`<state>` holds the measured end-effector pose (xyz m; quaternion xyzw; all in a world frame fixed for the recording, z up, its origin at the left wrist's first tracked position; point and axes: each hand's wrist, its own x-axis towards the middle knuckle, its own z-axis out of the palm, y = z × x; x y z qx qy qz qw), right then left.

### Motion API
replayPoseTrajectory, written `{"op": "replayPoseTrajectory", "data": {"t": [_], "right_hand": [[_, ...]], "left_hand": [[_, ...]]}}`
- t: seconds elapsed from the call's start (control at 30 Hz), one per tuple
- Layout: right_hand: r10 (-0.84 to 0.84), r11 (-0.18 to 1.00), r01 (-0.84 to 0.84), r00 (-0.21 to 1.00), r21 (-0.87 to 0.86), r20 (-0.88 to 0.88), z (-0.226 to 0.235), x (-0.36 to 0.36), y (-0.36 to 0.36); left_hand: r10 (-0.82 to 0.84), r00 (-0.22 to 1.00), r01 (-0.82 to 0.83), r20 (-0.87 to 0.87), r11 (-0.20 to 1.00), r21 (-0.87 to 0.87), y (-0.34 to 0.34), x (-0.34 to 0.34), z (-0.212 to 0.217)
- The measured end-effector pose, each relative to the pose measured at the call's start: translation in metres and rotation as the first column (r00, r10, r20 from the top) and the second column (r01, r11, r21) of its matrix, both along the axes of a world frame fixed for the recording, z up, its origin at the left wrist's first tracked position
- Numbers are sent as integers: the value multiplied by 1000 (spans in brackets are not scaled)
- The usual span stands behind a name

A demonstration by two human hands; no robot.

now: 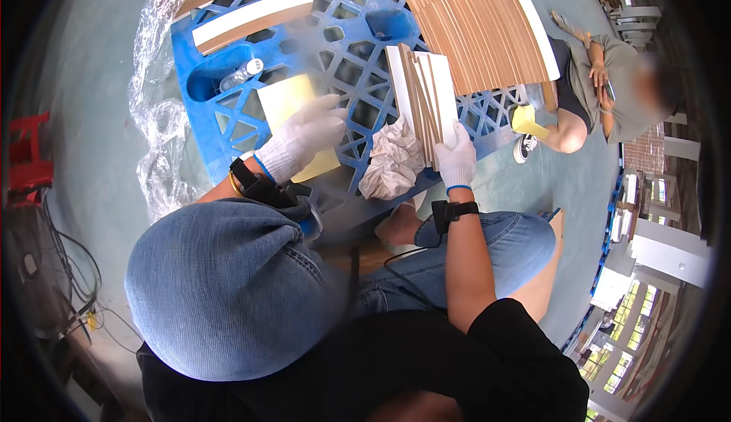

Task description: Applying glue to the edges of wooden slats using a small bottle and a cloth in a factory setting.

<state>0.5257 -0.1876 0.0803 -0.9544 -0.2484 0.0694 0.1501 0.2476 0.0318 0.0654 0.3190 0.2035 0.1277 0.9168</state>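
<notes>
My right hand, in a white knit glove, grips the near end of a small bunch of narrow boards with white faces and brown edges. The boards stand slightly fanned on the blue plastic pallet. Stretched out to the right, the gloved fingers of my left hand are a little blurred and hold nothing I can see. Below that hand lies a yellow sheet, partly covered by it. A crumpled whitish cloth sits between my hands, against the boards.
Long stacked boards fill the pallet's far right; a shorter stack lies far left. Near it are a bottle and clear plastic film. Another person sits at the right by a yellow piece. Cables trail at left.
</notes>
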Motion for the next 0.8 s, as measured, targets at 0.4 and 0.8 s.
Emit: {"op": "replayPoseTrajectory", "data": {"t": [0.4,0.8], "right_hand": [[219,956,-258,944,138,245,6,-23,40],[131,896,-121,991,-428,-6,-48,-10,84]], "left_hand": [[82,990,-86,-116,996,-34,0,0,11],[201,977,-211,-65,942,-262,16,-16,-36]]}}
